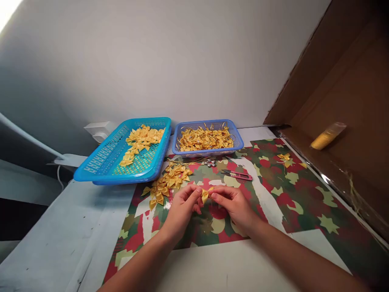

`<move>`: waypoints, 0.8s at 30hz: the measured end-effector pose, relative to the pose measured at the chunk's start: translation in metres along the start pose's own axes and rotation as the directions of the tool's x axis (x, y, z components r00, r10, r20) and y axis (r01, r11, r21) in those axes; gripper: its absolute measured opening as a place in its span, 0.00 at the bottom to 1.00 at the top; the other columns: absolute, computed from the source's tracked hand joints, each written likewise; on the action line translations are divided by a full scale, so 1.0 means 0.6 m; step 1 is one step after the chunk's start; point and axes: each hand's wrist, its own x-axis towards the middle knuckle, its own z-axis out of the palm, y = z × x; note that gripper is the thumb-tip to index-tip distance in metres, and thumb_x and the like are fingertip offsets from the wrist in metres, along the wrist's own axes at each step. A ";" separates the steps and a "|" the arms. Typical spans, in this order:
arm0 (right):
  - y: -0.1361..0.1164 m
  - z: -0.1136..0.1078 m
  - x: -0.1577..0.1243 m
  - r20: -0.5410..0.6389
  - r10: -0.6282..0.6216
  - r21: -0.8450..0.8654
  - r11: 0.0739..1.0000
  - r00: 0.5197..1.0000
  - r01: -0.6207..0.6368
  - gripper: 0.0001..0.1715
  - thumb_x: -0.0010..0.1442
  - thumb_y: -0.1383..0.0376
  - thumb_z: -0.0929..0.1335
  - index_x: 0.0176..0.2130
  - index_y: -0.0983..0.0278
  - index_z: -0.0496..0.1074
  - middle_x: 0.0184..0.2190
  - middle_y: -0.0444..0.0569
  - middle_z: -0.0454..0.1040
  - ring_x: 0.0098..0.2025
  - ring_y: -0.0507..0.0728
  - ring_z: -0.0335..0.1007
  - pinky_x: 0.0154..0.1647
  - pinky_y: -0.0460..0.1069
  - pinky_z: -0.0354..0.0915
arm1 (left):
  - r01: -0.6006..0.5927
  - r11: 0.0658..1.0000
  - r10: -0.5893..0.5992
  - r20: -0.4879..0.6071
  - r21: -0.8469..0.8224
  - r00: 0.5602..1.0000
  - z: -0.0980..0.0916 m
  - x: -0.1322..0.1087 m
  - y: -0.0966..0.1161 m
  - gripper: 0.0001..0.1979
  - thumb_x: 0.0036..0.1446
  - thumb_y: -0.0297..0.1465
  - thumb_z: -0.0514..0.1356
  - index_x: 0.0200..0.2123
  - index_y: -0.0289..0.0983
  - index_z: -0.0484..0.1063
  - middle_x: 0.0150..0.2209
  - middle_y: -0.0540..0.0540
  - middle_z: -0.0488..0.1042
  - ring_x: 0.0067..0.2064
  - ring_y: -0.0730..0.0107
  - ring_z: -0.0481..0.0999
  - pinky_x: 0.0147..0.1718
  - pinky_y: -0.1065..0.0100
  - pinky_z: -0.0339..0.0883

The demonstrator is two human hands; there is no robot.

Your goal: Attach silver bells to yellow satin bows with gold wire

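Two hands, left hand [185, 202] and right hand [232, 202], fingertips pinching one satiny yellow bow [205, 197], lower middle of the frame. One pair of pink snips [242, 176] just above right. Latticed plastic teal basket [114, 178] at left, purple basket [209, 152] centre, bows too piled to count.

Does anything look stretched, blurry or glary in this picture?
Head view: the blue basket looks stretched outward, probably by a wide lens; glare whites out the top-left corner; the brown cardboard darkens toward the top right; the right forearm softens toward the bottom right; the yellow bow between the fingertips is small but readable.
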 end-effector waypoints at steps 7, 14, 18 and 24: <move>-0.001 -0.008 -0.002 0.077 -0.013 -0.165 0.986 0.997 0.026 0.14 0.52 0.55 0.73 0.30 0.63 0.79 0.27 0.47 0.77 0.30 0.53 0.72 0.30 0.47 0.69 | -0.214 0.949 0.172 0.191 0.230 0.966 -0.030 -0.010 -0.008 0.15 0.53 0.38 0.65 0.42 0.38 0.71 0.34 0.48 0.71 0.32 0.72 0.71 0.26 0.74 0.67; 0.002 -0.017 -0.010 0.003 -0.142 -0.220 0.966 0.990 0.139 0.08 0.59 0.60 0.70 0.36 0.60 0.79 0.34 0.48 0.80 0.37 0.55 0.77 0.39 0.49 0.73 | -0.233 0.967 0.203 0.242 0.103 0.949 -0.040 -0.009 -0.015 0.08 0.54 0.35 0.65 0.36 0.39 0.73 0.32 0.48 0.71 0.30 0.73 0.71 0.26 0.73 0.67; -0.002 -0.021 -0.009 -0.066 -0.221 -0.269 0.943 0.973 0.196 0.07 0.59 0.62 0.70 0.34 0.59 0.79 0.33 0.48 0.79 0.37 0.56 0.77 0.39 0.50 0.73 | -0.210 0.977 0.212 0.150 -0.032 0.966 -0.044 -0.008 -0.027 0.06 0.53 0.36 0.65 0.33 0.40 0.75 0.28 0.49 0.69 0.26 0.74 0.67 0.23 0.73 0.64; -0.002 -0.012 -0.015 0.065 -0.124 -0.141 0.981 0.990 0.132 0.06 0.55 0.58 0.73 0.32 0.57 0.81 0.41 0.49 0.78 0.43 0.57 0.74 0.38 0.49 0.73 | -0.258 0.959 0.235 0.176 0.120 0.956 -0.040 -0.011 -0.021 0.07 0.56 0.35 0.61 0.33 0.38 0.77 0.29 0.45 0.74 0.28 0.70 0.70 0.26 0.70 0.66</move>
